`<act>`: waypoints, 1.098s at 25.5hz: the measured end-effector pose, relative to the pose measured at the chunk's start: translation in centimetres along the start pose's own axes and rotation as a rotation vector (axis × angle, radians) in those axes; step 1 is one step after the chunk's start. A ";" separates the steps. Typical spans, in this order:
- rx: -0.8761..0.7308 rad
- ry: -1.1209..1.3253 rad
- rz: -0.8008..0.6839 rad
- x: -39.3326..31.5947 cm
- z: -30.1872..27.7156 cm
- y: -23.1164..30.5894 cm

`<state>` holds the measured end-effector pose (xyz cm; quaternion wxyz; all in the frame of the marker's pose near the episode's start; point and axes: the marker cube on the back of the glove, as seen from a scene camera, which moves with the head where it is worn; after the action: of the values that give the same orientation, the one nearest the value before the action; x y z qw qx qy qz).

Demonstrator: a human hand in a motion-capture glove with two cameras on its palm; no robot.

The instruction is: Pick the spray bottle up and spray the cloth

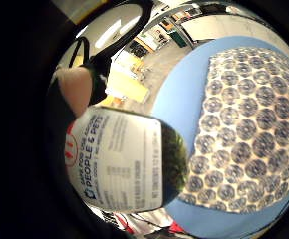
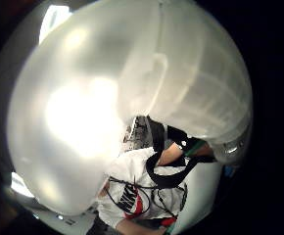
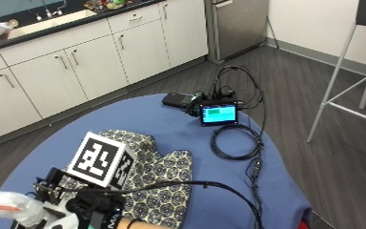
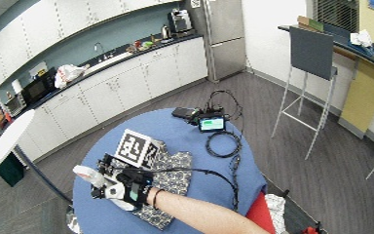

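My gloved right hand (image 3: 89, 210) grips a white spray bottle (image 3: 10, 206) near the front left edge of the round blue table (image 3: 170, 119). The bottle's spray head sticks out to the left of the hand, raised above the table. A patterned cloth (image 3: 164, 176) with dark rings on cream lies flat on the table, just right of and under the hand. The little finger side palm view shows the bottle's label (image 1: 119, 159) close up, a fingertip (image 1: 72, 89) against it, and the cloth (image 1: 249, 124) beyond. The pale bottle body (image 2: 107, 98) fills the thumb side palm view.
At the table's far side a small lit screen (image 3: 218, 114) stands beside a black box (image 3: 178, 99). A coiled black cable (image 3: 235, 142) lies on the right half. White cabinets (image 3: 94, 57) line the back wall, and a stool (image 3: 360, 71) stands at the right.
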<state>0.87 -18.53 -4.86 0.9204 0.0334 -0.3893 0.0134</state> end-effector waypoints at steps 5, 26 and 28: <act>0.085 -0.072 -0.010 2.8 2.2 -0.6; 0.156 -0.040 -0.066 4.9 3.0 -2.0; 0.127 -0.033 -0.067 4.6 3.6 -2.3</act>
<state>1.64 -21.08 0.87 0.9099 0.1048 -0.4014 0.0066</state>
